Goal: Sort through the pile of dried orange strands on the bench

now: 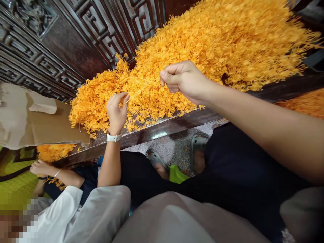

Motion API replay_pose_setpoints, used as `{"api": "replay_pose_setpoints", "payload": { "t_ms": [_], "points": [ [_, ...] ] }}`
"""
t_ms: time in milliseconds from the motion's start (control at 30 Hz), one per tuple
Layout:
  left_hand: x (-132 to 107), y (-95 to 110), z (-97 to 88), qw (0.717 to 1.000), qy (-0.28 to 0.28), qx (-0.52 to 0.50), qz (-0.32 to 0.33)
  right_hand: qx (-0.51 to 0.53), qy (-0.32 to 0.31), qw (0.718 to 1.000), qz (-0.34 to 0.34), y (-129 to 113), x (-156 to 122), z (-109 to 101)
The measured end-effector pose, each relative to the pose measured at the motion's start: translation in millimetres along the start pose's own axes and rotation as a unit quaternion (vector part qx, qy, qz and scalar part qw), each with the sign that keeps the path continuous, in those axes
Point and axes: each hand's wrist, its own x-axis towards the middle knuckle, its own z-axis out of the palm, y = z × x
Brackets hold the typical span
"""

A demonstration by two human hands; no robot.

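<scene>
Our left hand [117, 111], with a white watch [113, 138] at its wrist, pinches a thin yellow strand [138, 91] between thumb and fingertips; the strand slants up from there toward our right hand [183, 81]. That hand has its thumb pressed to its curled fingers, though we cannot tell whether it grips the strand too. Beneath and beyond both hands spreads a heap of yellow-orange sprays [215, 44] on a dark wooden ledge [158, 133]. Left of our left hand are torn cardboard [50, 130] and, nearer us, a co-worker's hand [42, 167].
</scene>
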Motion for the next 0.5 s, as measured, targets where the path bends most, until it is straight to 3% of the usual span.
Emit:
{"api": "replay_pose_setpoints", "payload": {
  "t_ms": [300, 500],
  "points": [
    [-4, -6, -5.0, 0.998, 0.024, 0.047, 0.026, 0.038, 0.06, 0.997, -0.013, -13, 2, -18],
    [-6, -12, -4.9, 0.999, 0.034, 0.018, 0.033, 0.037, 0.075, 0.996, -0.023, -16, 1, -29]
  ]
}}
